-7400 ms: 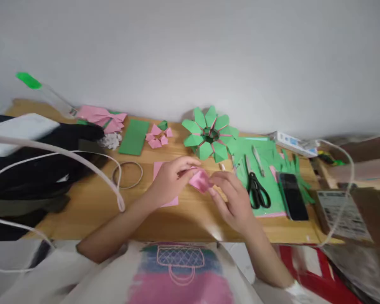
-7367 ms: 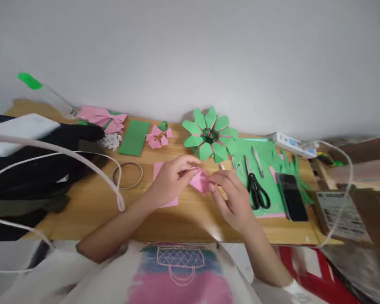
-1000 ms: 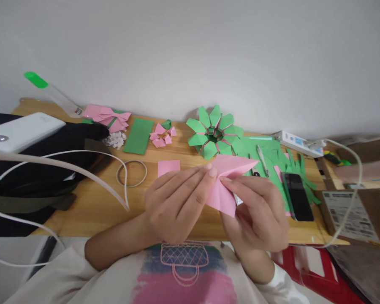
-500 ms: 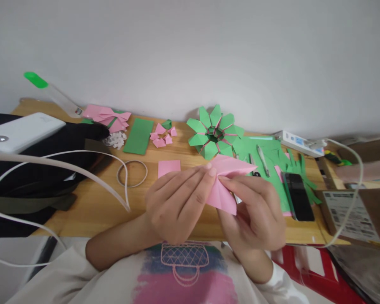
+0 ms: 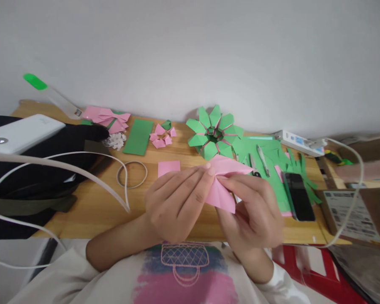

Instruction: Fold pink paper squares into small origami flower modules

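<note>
both hands are closed on a folded pink sheet [image 5: 223,202], near ctr of frame, slightly low, held above the bench [image 5: 98,217]. left hand [image 5: 179,204] pinches its near-left edge w/ thumb & fingertips; right hand [image 5: 255,209] grips the same sheet from frame-right, fingers curled. a flap of it fans out below the pinch, another points to frame-right.

containers: cardboard box [image 5: 354,215] at right edge, printed label on it, contents can't be made out. green paper ring [image 5: 209,149], upper ctr, is cup-like: petals stand round a dark hollow, pink strips btwn them. power strip [image 5: 291,142], upper right, has a white plug in it.

rest: pink square [image 5: 169,167] lies just behind left hand. upper left of ctr: green card [image 5: 138,136], small folded pink pcs [image 5: 159,142] w/ one green pc, pink bow-shaped paper [image 5: 114,119], heap of white bits [image 5: 115,140]. right of ctr: green sheets [image 5: 274,190] w/ scissors [image 5: 256,173] (partly hidden by right hand), slim pale tool [image 5: 263,160], phone [image 5: 299,196]. left edge: white power bank [image 5: 28,133] on dark cloth [image 5: 76,139].
</note>
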Demonstrator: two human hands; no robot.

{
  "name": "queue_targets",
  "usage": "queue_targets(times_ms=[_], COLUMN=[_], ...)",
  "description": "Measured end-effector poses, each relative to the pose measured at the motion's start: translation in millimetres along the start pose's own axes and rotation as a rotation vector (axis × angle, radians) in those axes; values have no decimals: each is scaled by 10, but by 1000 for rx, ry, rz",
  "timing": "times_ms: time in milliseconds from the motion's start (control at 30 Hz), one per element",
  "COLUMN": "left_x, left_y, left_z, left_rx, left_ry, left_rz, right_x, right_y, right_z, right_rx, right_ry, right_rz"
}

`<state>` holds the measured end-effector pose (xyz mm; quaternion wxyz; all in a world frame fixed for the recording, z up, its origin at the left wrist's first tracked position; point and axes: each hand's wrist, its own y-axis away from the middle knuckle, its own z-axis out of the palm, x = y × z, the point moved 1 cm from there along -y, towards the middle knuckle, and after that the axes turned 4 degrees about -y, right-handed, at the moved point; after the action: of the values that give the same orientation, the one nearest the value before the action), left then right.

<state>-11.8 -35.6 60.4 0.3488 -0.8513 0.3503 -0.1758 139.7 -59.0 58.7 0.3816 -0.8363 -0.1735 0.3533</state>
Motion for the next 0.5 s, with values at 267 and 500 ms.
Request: queue_targets(times_ms=[267,500], left_x=[-20,-57], left_y=[-23,-55], left_z=[43,-4], left_rx=[-10,-249], left_ry=[304,1087], left_rz=[-150,-389], right_x=[26,32], right_y=[-15,-35], right_z=[-9,-54], right_rx=[56,12], right_ry=[70,83], right_rz=[-40,-108])
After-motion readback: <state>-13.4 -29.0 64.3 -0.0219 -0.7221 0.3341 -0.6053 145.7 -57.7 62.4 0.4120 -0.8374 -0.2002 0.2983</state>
